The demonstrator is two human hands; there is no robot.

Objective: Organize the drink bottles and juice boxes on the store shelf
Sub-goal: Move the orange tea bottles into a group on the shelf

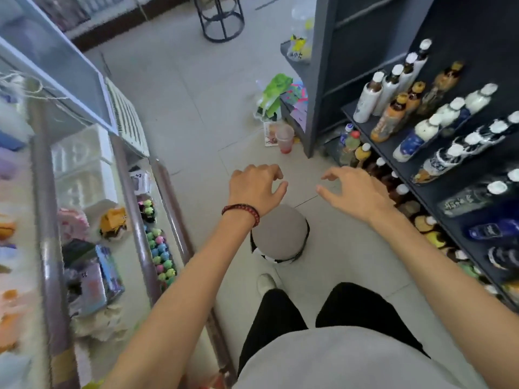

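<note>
1. Drink bottles (427,130) stand on the dark shelf (438,195), right of both hands and apart from them.
2. Left hand (257,183) and right hand (355,192) hover over the floor, fingers loosely curled, holding nothing; a grey stool (279,234) sits below the left wrist.
3. Bottles run in rows, mostly white-capped; an orange-labelled bottle (389,120) stands beside white ones.

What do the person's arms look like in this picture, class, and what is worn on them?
Both arms are bare: no sleeve shows on the left forearm or the right forearm, and there are no gloves. The left wrist carries a bracelet of small dark red beads with a darker strand beside it. The right wrist has no band or watch.
</note>
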